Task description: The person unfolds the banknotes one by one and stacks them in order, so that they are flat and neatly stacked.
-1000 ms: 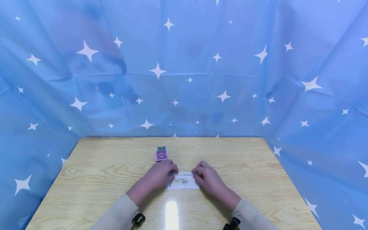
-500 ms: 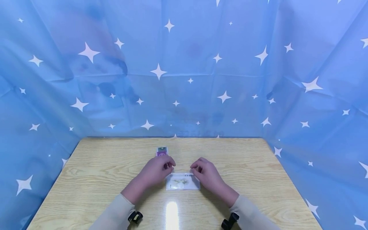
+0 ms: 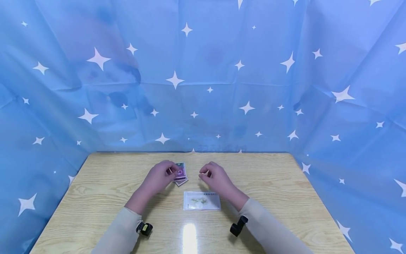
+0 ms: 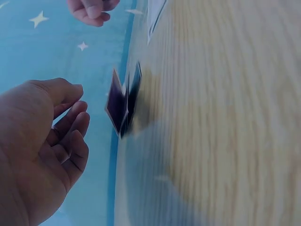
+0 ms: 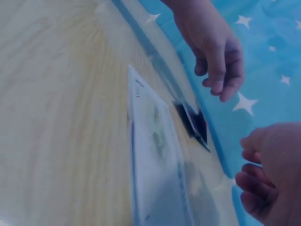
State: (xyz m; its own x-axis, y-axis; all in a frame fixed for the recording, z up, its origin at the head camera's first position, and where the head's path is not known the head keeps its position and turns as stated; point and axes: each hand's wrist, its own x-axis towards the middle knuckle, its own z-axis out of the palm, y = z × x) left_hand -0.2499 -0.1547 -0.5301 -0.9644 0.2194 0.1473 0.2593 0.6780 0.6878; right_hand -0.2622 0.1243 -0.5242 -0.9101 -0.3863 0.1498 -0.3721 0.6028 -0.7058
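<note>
A small pile of cards or booklets [image 3: 180, 172], purple and green on top, lies at the middle back of the table. In the left wrist view the splayed dark cards [image 4: 123, 103] stand apart from the fingertips. My left hand [image 3: 160, 175] hovers just left of the pile, its fingers loosely bent and holding nothing. To the pile's right, over the tabletop, my right hand [image 3: 217, 178] is likewise loosely curled with nothing in it. Nearer me lies a white rectangular sheet [image 3: 201, 201] with a faint plant print and small lettering, touched by neither hand.
The pale wooden table [image 3: 269, 197] reaches back to a blue curtain [image 3: 209, 70] with white stars. Both sleeves carry a dark wrist camera [image 3: 144, 228]. A bright reflection shows on the wood in front of the sheet.
Both hands have let go of the white sheet and moved back and leftward, the left one to beside the card pile. The sheet stays flat in its place.
</note>
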